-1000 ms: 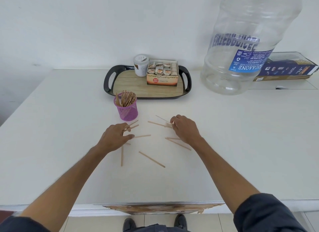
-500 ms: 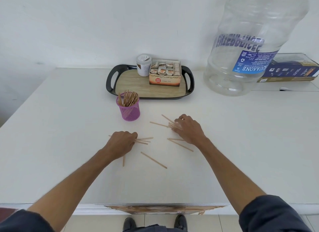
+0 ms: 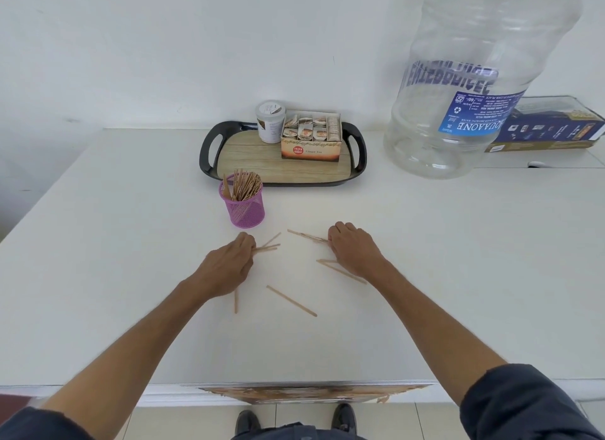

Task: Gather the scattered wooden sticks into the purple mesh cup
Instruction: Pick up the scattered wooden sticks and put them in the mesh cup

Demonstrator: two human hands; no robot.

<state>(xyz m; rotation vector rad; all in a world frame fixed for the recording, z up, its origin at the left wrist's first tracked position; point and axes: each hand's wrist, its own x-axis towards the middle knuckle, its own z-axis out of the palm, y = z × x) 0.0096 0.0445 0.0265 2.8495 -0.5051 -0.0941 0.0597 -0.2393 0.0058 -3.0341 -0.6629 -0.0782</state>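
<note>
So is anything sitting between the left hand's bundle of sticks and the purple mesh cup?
Nothing visible. The left hand grips a few wooden sticks just in front of the purple mesh cup, with only bare white table between them. The cup already holds many sticks but its mouth is open.

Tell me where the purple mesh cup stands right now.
In the head view, the purple mesh cup stands left of centre on the white table, just before the black tray, beyond the left hand.

One head-worn wide-angle view looks forward and steeply down over the white table [image 3: 425, 276], close, toward the wall.
</note>
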